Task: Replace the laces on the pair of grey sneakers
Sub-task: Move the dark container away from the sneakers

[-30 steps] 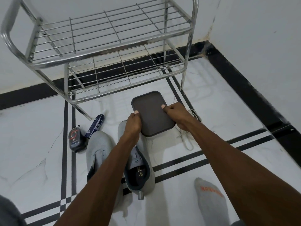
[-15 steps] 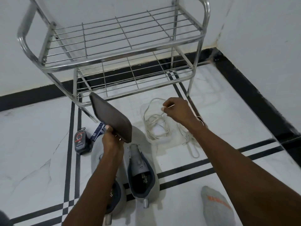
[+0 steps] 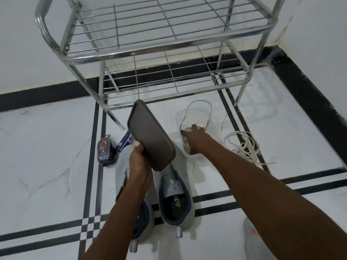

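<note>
Nearest to me on the floor (image 3: 47,166), a grey-socked foot (image 3: 251,235) sits by the bottom right edge; the two grey sneakers (image 3: 174,192) stand side by side on the white tiles across the black stripes, heels toward me, with no laces in them that I can see. My left hand (image 3: 139,166) is above the left sneaker, its fingers curled round the near edge of a dark brown lid (image 3: 151,136), which it holds tilted up off the floor. My right hand (image 3: 193,139) reaches beyond the right sneaker and its fingers close on a loop of white lace (image 3: 199,113) lying on the tiles; the fingertips are blurred, so I cannot tell how they pinch. A second tangle of white laces (image 3: 242,145) lies to the right, apart from that hand. Left of the sneakers lie a small black polish container (image 3: 105,149) and a blue box (image 3: 124,140); beyond them stands a steel wire rack (image 3: 150,45) in the corner against the wall.
</note>
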`<state>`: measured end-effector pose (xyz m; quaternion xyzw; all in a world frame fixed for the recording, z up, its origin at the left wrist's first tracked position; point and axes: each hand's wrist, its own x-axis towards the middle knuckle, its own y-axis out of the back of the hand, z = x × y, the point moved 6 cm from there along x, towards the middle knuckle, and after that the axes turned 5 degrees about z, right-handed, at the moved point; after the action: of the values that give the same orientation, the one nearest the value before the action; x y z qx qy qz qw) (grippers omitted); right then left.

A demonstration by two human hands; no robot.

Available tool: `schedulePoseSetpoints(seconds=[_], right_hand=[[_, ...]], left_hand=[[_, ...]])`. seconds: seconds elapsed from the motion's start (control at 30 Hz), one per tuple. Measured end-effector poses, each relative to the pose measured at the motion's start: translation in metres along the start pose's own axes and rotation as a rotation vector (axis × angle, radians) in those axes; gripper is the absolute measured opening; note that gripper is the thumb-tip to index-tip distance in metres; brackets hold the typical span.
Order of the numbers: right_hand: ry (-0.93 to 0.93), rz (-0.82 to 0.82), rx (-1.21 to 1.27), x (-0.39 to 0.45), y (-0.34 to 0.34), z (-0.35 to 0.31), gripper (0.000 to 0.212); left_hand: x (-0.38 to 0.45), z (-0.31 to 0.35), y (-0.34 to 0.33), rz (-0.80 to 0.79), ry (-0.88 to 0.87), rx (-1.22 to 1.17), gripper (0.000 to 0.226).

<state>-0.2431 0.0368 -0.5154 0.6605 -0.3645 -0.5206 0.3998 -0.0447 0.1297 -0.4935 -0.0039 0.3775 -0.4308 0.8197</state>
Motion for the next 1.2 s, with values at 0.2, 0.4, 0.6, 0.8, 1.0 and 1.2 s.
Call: schedulePoseSetpoints(seconds=[0.2,0.4,0.6,0.8,1.0,1.2], right_hand=[[-0.004,0.148,0.048,-0.008,0.005,-0.007,0.01],[-0.043,0.193,0.344,-0.005,0.035,0.012,0.015],[0.023,0.039,0.997,-0.058,0.114,0.021,0.02],[0.109,-0.071,1.156,-0.126,0.178,0.024,0.025],[0.227,-0.278,1.184,-0.176,0.201,0.014,0.018],[0.184,-0.621,1.049,-0.179,0.145,0.005,0.023]], left_hand=[[0.0,-0.004,0.009,0.032,0.019,-0.016,0.046],[0.012,-0.002,0.006,0.032,0.031,-0.013,0.046],[0.0,0.003,-0.01,0.003,0.051,-0.057,0.04],[-0.012,0.012,-0.028,-0.039,0.057,-0.12,0.03],[-0.014,0.012,-0.03,-0.031,0.052,-0.127,0.03],[-0.021,0.014,-0.034,-0.052,0.051,-0.126,0.032]])
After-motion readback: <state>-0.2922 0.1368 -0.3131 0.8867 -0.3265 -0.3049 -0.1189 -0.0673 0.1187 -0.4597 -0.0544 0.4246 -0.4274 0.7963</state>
